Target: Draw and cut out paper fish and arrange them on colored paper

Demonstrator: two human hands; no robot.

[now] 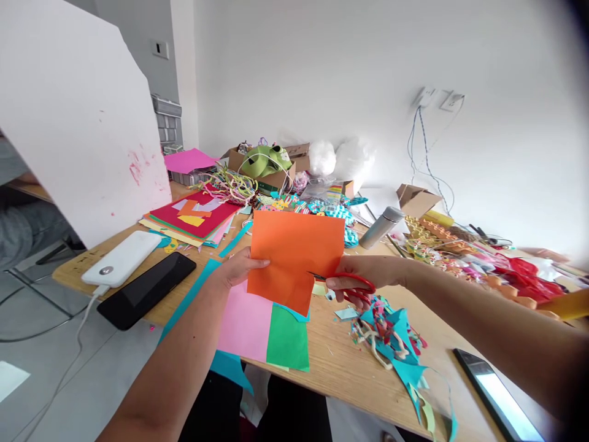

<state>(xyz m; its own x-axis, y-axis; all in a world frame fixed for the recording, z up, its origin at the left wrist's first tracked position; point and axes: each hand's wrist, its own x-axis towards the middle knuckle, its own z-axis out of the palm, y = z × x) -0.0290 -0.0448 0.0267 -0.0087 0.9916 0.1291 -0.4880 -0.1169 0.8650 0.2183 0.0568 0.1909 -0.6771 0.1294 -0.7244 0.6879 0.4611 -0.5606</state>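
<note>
An orange sheet of paper [294,245] is held up over the table, tilted toward me. My left hand [239,267] pinches its left edge, thumb on the near face. On the other side, my right hand [347,279] grips red-handled scissors [361,287], whose blades lie at a cut in the sheet's lower right part. The lower right corner beside that cut is gone or folded out of sight. Below the sheet lie a pink sheet [243,325], a green sheet [288,337] and blue paper [232,368] that overhangs the table's near edge.
On the left are a white power bank [122,258], a black phone [147,288] and stacked coloured paper [202,212]. Blue scraps [396,337] and a lit phone [497,393] lie right. A silver bottle [381,226], boxes and craft supplies stand behind.
</note>
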